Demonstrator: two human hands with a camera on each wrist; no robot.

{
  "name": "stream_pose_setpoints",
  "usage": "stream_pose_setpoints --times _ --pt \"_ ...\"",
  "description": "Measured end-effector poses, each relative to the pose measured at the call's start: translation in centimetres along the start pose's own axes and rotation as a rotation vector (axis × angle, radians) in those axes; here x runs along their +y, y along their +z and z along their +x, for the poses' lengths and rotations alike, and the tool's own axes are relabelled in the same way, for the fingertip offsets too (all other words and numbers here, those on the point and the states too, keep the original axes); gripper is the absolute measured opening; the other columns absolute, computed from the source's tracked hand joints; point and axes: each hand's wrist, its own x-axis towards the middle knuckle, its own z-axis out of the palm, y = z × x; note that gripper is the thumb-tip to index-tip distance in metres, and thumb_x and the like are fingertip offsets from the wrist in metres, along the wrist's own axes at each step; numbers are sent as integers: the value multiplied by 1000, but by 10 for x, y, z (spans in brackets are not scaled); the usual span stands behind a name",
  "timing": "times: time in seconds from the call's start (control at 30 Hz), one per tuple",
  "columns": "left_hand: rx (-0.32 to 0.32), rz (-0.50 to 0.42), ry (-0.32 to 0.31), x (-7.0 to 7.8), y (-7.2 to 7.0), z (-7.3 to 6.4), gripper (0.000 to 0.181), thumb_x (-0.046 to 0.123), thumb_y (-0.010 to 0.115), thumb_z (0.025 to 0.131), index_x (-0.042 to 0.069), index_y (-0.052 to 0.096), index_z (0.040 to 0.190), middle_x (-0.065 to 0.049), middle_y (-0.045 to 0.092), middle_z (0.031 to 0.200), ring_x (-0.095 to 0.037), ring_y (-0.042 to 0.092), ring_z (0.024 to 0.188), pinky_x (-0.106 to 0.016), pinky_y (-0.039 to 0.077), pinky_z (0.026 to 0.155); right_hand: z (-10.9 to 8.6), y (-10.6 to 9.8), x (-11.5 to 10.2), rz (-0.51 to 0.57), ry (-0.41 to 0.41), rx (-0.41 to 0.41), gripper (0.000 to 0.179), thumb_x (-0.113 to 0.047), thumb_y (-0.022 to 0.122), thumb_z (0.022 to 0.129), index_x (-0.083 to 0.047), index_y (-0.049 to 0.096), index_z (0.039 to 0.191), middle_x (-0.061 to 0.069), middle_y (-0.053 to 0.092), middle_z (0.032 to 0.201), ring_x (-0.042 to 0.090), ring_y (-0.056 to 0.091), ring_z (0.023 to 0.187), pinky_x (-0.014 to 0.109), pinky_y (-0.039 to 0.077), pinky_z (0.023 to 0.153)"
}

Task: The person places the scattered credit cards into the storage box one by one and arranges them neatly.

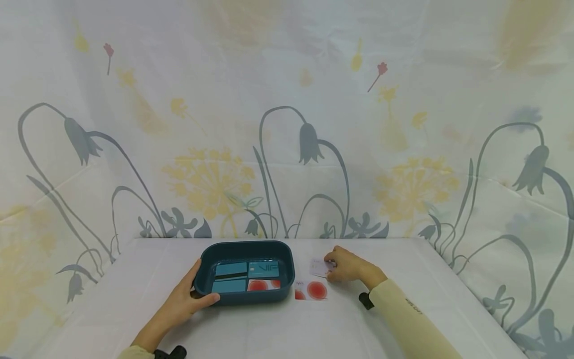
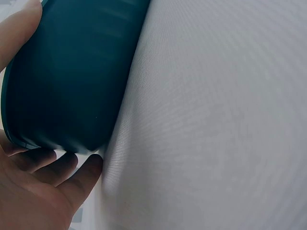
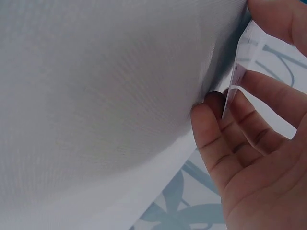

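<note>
A dark teal plastic box (image 1: 244, 297) stands on the white table. My left hand (image 1: 181, 299) grips its left end, thumb along the front wall and fingers round the side; the left wrist view shows those fingertips (image 2: 88, 167) low against the wall. Inside lie blue cards (image 1: 229, 286), one marked VIP (image 1: 263, 269), and a red-and-white card (image 1: 257, 285). Right of the box, my right hand (image 1: 347, 264) pinches a pale lilac card (image 1: 319, 268) between thumb and fingers. In the right wrist view this card (image 3: 233, 91) tilts up, close over the tablecloth.
Another white card with red circles (image 1: 317, 290) lies flat on the table (image 1: 287, 331), just right of the box and in front of the pale card. A flower-printed curtain (image 1: 287, 75) hangs behind the table's far edge. Black wrist straps (image 1: 366, 301) show at both sleeves.
</note>
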Motion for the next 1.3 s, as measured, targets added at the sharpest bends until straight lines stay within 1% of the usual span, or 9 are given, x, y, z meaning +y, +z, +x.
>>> stream_pose_setpoints --times 0.23,0.57,0.73,0.93,1.13,1.3 --pt "-1 6 -5 1 0 -1 110 43 76 80 3 4 153 -23 10 157 -47 24 138 -62 24 106 -1 2 -1 -14 21 -19 46 -16 76 73 -1 66 115 4 50 94 15 46 83 36 43 80" --pt "2 -3 5 0 0 -2 109 42 76 80 3 4 153 -24 10 157 -47 24 137 -62 25 106 -2 1 -4 -26 12 -9 45 -17 74 75 -1 65 116 2 50 92 15 46 81 36 43 78" --pt "9 -7 4 -1 1 -2 111 44 76 79 3 5 153 -23 11 157 -46 24 137 -62 24 106 0 1 -4 -28 2 6 45 -19 75 75 -3 65 115 2 51 91 14 46 80 35 43 77" --pt "5 -4 4 0 1 -2 110 43 76 80 3 5 153 -24 11 156 -47 24 137 -62 24 106 4 3 -4 -77 -30 42 42 -22 73 73 -6 67 112 1 50 86 14 44 80 34 41 72" --pt "4 -6 2 1 0 -2 111 44 76 79 3 4 153 -24 11 157 -47 24 137 -62 25 106 7 -2 -10 -74 -15 43 41 -24 70 75 -8 67 113 0 50 87 14 44 81 33 41 72" --pt "3 -7 7 1 0 -1 111 43 76 80 4 4 153 -24 10 157 -47 25 137 -62 25 106 7 -8 -17 -65 -35 57 40 -23 69 75 -7 68 112 0 50 87 15 44 81 33 41 71"
